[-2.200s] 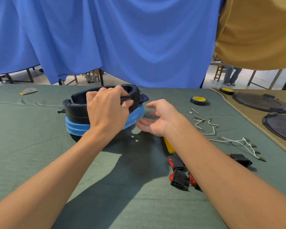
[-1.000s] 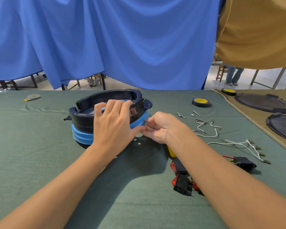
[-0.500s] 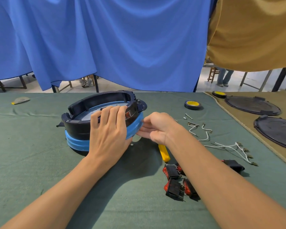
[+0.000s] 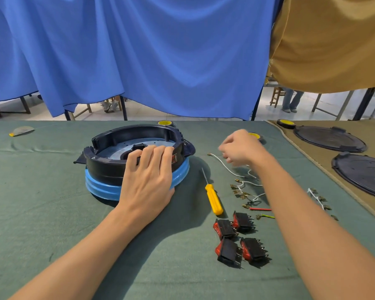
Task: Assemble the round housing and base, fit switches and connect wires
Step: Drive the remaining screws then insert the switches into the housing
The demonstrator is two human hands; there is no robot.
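My left hand [image 4: 147, 182] grips the housing [image 4: 108, 167], I can't tell how my blurred right hand [image 4: 240, 148] is closed, and snatching could tangle the wires [image 4: 226, 168] mid-right.

The right hand [image 4: 240, 148] is smeared with blur, so its grip can't be made out, nor whether it touches the white wire [image 4: 225, 167] just below it. It also covers most of a tape roll [image 4: 257, 135]. The left hand [image 4: 147, 178] hides the near wall of the housing [image 4: 108, 167] and part of the blue base [image 4: 100, 187], and its thumb is out of sight. The label [image 4: 175, 158] beside its fingers is too small to read. Another tape roll [image 4: 165, 122] barely peeks over the housing's far rim. The nearer dark lid [image 4: 364, 174] runs off the right edge.
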